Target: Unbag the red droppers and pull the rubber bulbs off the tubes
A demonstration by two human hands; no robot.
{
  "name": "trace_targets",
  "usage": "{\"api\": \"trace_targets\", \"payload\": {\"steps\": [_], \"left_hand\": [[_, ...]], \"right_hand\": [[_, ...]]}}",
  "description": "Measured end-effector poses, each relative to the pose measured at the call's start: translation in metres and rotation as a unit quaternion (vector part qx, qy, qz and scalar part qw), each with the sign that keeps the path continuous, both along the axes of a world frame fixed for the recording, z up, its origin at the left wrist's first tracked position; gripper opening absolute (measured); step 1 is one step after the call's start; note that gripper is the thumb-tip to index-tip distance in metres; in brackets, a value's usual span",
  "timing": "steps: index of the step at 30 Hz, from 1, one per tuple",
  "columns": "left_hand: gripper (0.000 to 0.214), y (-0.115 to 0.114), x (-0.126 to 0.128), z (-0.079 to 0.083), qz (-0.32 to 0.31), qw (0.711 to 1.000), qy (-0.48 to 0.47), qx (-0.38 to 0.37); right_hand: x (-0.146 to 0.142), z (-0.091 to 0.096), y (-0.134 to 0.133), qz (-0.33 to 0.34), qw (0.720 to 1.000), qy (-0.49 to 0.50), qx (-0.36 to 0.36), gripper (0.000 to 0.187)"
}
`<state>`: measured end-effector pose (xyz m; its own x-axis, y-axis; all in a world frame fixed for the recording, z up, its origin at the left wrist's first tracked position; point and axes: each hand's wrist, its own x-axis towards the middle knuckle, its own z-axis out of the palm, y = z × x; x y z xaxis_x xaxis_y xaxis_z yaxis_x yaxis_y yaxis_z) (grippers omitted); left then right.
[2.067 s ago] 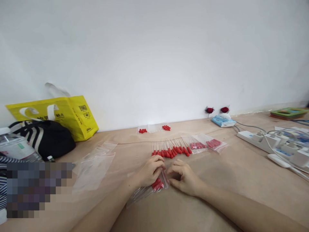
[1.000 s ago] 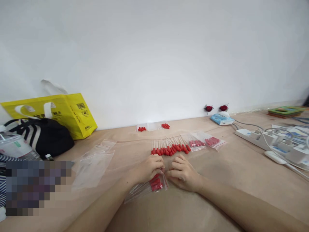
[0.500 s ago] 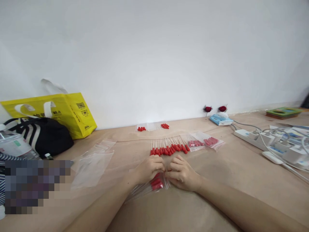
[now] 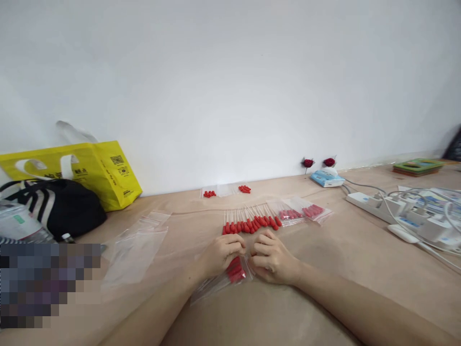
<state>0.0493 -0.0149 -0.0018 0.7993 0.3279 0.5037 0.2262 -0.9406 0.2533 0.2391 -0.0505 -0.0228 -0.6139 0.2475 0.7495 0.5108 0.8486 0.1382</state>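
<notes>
My left hand [image 4: 224,252] and my right hand [image 4: 273,258] face each other low over the table, fingers curled in. Between them, partly under the left hand, lies a clear zip bag [image 4: 213,287] with red-tipped pieces [image 4: 236,275] inside. Both hands look closed on the bag's edges, though the fingertips are partly hidden. Just beyond the hands is a row of thin pale sticks with red bulb ends [image 4: 252,223]. To its right lie filled clear bags [image 4: 312,210]. A stack of flat clear zip bags [image 4: 135,252] rests to the left.
At the back wall are small bags with red pieces [image 4: 245,190]. A yellow tote [image 4: 124,180] and a black bag [image 4: 77,209] stand at left. On the right are a tissue pack [image 4: 327,179], two dark red flowers [image 4: 329,162], a power strip [image 4: 369,204] with cables and green-topped boards [image 4: 418,166].
My hands stay close together at the bag, with the right hand a little farther from the left. The whole view has shifted slightly.
</notes>
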Motion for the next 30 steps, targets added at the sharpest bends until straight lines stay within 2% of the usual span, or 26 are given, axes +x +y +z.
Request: {"api": "trace_targets", "payload": {"steps": [7, 15, 25, 30], "left_hand": [[0.025, -0.0008, -0.0008, -0.0031, 0.019, 1.0, 0.012, 0.007], [0.028, -0.0049, 0.0035, -0.0001, 0.003, 0.999, 0.038, -0.013], [0.024, -0.0015, 0.0016, -0.0023, -0.004, 0.999, 0.023, -0.048], [0.026, 0.0021, -0.0004, -0.002, -0.022, 0.999, 0.033, -0.008]], "right_hand": [[-0.0007, 0.0014, -0.0016, 0.016, 0.999, -0.034, 0.009, 0.01], [-0.0039, 0.0023, -0.0039, 0.029, 0.995, -0.093, -0.006, 0.017], [-0.0032, 0.0019, -0.0009, -0.004, 1.0, -0.03, 0.009, 0.016], [0.0004, 0.0002, 0.0017, 0.002, 0.999, -0.039, 0.013, 0.015]]}}
